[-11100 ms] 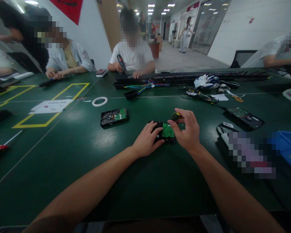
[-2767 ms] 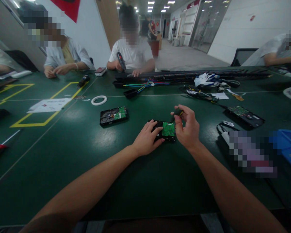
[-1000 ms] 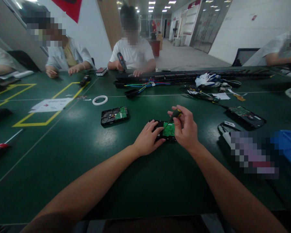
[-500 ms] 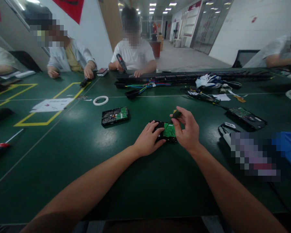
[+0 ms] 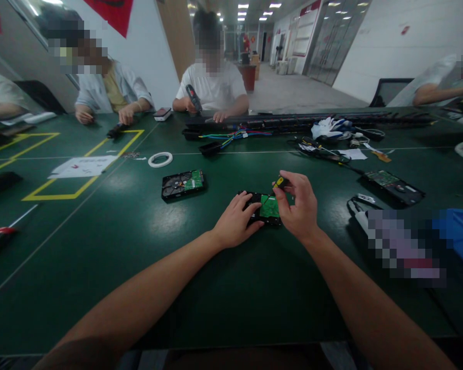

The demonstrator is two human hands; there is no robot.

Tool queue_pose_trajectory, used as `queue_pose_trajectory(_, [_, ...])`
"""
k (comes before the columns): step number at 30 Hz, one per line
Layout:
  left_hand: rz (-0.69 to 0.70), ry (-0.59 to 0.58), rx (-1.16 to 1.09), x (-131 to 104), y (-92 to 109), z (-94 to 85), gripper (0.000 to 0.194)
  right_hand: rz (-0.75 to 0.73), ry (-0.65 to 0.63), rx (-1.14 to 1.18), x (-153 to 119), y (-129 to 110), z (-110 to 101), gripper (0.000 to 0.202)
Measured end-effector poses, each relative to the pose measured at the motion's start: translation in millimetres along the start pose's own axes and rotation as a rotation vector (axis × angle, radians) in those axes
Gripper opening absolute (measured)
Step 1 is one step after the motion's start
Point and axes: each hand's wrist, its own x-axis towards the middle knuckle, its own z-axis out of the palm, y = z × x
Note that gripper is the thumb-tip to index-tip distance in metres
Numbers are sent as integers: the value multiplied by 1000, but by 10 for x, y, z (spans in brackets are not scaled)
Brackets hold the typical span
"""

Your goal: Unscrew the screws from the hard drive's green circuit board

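A hard drive (image 5: pixel 269 206) with a green circuit board facing up lies on the table in front of me. My left hand (image 5: pixel 238 218) grips its left end, thumb along the near edge and fingers over the top, hiding that part. Between the thumb and fingertips of my right hand (image 5: pixel 298 203) is the black and yellow handle of a small screwdriver (image 5: pixel 280 182). Its thin shaft slants down and left toward the board; whether the tip touches a screw I cannot tell.
Another hard drive (image 5: pixel 183 184) lies to the left, and a third drive (image 5: pixel 392 187) to the right. A red and black screwdriver (image 5: pixel 2 237) is at the far left, a tape roll (image 5: pixel 160 160) farther back, a blue bin (image 5: pixel 461 234) at right. Co-workers sit across the table.
The screwdriver handle has turned in my right fingers, so its yellow side now shows. My left hand stays put. A co-worker's hand at the back left has moved left with a black object.
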Motion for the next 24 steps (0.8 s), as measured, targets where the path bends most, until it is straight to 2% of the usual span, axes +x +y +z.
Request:
queue_pose_trajectory(6, [2, 1, 16, 2, 3, 2, 52, 59, -77, 142, -46, 52, 29, 53])
queue_pose_trajectory(17, [14, 3, 1, -5, -10, 3, 52, -7, 56, -70, 26, -37, -16, 49])
queue_pose_trajectory(24, [12, -7, 16, -4, -6, -13, 53, 10, -24, -38, 11, -59, -6, 52])
